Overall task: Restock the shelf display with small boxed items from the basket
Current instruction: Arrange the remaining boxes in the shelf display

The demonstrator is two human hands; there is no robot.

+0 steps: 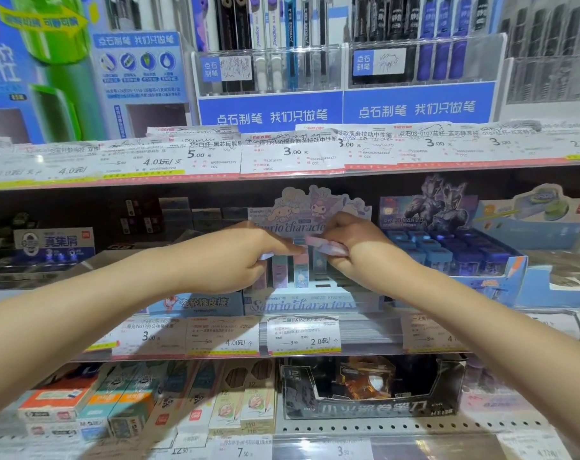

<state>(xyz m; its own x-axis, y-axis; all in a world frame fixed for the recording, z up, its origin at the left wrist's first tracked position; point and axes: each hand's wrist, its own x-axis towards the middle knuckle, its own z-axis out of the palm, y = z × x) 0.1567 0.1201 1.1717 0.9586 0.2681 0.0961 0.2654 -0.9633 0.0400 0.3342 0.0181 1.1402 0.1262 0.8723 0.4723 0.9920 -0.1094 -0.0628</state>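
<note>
"Sanrio characters" on the pastel display box (pixel 298 303) and its header card (pixel 318 207). Blue pen-rack signs (pixel 418 107) read "点石制笔 我们只做笔". Price tags: "3.00" on the upper shelf strip (pixel 292 154), "2.0元/个" on the tag below the box (pixel 303 335).

Standing in clear racks above: pens (pixel 292 41). Lining shelf edges: price tags (pixel 292 154). Lying below: pencil boxes (pixel 245 406).

Pastel pink, lilac and blue boxes (pixel 300 270) stand in a pale blue cartoon-printed tray (pixel 302 302), right of it a dark blue tray (pixel 454 257), far above blue banners (pixel 345 106) with white lettering.
</note>
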